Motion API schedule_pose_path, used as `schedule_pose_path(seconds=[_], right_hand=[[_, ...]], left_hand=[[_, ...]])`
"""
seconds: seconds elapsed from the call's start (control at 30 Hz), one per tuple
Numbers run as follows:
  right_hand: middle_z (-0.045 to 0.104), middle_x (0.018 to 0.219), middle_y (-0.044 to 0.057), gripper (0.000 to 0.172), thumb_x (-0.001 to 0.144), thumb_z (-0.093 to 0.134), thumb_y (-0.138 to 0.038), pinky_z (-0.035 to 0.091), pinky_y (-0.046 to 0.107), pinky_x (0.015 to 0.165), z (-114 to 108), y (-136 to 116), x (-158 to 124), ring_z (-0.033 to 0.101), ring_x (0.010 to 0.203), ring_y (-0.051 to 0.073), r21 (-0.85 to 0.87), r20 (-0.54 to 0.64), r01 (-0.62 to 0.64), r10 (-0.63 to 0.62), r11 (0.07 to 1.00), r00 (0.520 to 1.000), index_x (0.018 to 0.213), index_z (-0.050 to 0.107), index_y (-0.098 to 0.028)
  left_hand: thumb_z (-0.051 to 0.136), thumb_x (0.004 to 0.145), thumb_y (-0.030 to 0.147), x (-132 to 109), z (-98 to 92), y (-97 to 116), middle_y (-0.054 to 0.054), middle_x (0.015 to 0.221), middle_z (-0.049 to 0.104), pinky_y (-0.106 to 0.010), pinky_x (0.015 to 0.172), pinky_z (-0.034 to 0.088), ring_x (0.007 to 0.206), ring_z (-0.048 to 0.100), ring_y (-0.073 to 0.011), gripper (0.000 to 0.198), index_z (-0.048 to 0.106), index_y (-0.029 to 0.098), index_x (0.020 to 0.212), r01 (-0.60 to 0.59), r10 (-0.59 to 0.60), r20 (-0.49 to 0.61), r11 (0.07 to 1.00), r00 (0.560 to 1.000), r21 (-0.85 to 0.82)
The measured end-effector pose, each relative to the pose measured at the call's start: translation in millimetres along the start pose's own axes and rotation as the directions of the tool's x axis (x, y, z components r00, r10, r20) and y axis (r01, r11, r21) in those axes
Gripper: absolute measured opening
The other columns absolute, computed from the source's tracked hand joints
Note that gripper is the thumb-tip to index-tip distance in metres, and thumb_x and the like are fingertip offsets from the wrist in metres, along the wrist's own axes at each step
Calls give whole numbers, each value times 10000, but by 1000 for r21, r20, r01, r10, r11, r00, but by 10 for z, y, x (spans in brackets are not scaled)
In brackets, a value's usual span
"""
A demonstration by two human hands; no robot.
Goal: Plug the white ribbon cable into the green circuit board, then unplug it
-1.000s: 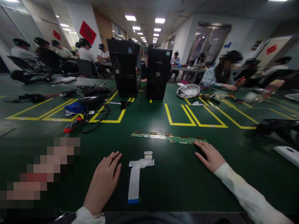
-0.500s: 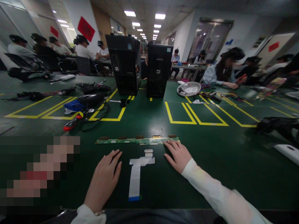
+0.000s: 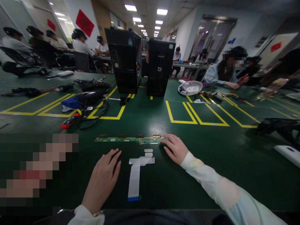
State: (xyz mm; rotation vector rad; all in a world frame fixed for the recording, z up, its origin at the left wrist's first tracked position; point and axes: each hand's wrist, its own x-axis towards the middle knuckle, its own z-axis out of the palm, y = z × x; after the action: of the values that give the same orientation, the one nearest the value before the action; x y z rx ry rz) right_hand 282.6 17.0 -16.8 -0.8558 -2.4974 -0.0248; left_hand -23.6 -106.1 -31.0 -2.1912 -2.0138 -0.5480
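Observation:
A long, narrow green circuit board (image 3: 124, 140) lies crosswise on the green table, with several brown tabs along its far edge. My right hand (image 3: 175, 148) reaches over the board's right end, fingers apart and fingertips on or just above it; that end is partly hidden. Nearer to me rests a folded white flat ribbon cable (image 3: 134, 179), with a blue strip at its near end and a connector at its far end. To the left of this cable, my left hand (image 3: 102, 178) lies palm down on the table, fingers stretched out and holding nothing.
Two black computer towers (image 3: 125, 62) stand at the back. A red-handled screwdriver (image 3: 70, 121) and a black cable (image 3: 106, 109) lie to the left. At back right are a white basket (image 3: 190, 88) and a seated person (image 3: 225, 72). Yellow tape (image 3: 184, 122) marks the table.
My right hand has slid slightly left along the circuit board, now nearer its gold-coloured tab. My left hand stays resting beside the ribbon cable; the view has shifted a little.

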Motion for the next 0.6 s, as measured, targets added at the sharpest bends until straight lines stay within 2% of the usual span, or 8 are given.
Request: schedule_pose_path(seconds=[0.17,0.27,0.37,0.47,0.6], right_hand=[[563,1187,127,260,917,405,-222,441,463,953,80,123,116,497,1132,233,130,17,80,-83,988,996,1117,566,-182],[559,1193,126,260,918,412,-228,440,456,955,91,145,82,497,1131,233,141,31,89,-94,986,995,1118,570,-177],[546,1209,129,283,917,422,-245,447,449,944,85,162,24,503,1124,237,116,77,71,-81,991,994,1150,566,-175],[533,1223,142,314,915,433,-275,454,458,928,89,181,-14,507,1119,246,88,111,47,-56,995,992,1188,554,-176],[528,1228,153,336,914,438,-298,449,467,930,110,197,-31,502,1129,256,67,127,46,-55,997,990,1207,545,-173]], left_hand=[[363,939,355,3,-12,5,-133,1340,530,-486,1071,344,1240,490,-277,437,522,147,1289,8,-8,1,1000,1000,-21],[378,936,352,2,-32,3,-128,1341,529,-500,1076,338,1245,483,-279,425,533,154,1279,12,-11,8,998,1000,-58],[377,944,333,-11,-68,34,-87,1366,510,-482,1064,370,1269,464,-255,398,522,215,1296,-4,12,48,987,999,-163],[370,953,315,-15,-124,175,-64,1381,495,-454,1044,409,1277,458,-238,375,527,254,1288,-35,52,58,964,997,-264],[369,956,294,37,-170,531,-84,1324,542,-412,1038,427,1260,478,-228,363,541,219,1266,-140,172,86,947,981,-288]])
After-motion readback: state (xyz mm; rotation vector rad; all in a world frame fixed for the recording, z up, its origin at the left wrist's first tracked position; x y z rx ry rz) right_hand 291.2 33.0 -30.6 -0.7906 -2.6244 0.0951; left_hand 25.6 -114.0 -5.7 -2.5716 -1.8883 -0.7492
